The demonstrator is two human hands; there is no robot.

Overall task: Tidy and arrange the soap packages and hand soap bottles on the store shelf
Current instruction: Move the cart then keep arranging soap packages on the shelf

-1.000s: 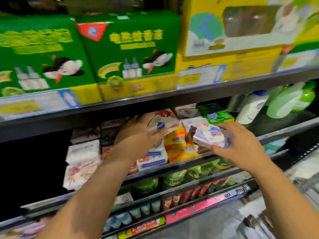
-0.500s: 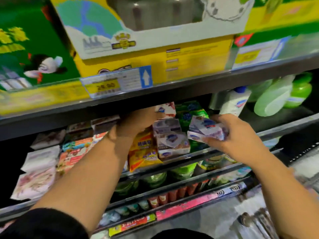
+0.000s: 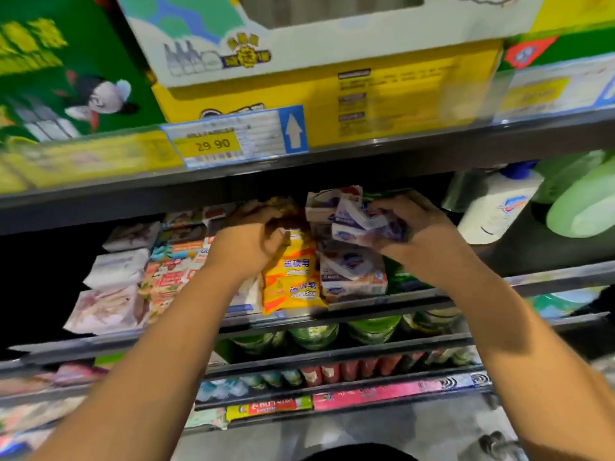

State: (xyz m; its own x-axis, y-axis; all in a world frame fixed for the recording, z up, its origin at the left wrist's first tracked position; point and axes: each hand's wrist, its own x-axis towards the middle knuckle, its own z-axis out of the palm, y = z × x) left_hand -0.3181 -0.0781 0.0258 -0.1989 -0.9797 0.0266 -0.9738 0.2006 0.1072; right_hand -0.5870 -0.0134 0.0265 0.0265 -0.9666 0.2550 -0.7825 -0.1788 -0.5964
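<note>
Yellow-and-white cardboard box (image 3: pixel 332 88) directly above right hand (image 3: pixel 422 234); yellow 29.90 price label (image 3: pixel 213 144) above left hand (image 3: pixel 249 247); green printed carton (image 3: pixel 50 78) farther left.

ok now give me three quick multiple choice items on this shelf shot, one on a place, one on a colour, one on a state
1. Where does the white hand soap bottle stand?
A. right of the right hand, on the same shelf
B. up among the big boxes
C. lying on the floor

2. What colour is the soap pack that the left hand grips at its top?
A. blue
B. yellow
C. black

3. What is the right hand doing?
A. hanging empty
B. lying flat on a price tag
C. gripping a white and purple soap package

Key:
1 A, the bottle stands just past the right hand at the same level.
2 B, its wrapper is bright yellow.
3 C, the fingers curl round the package.
</note>
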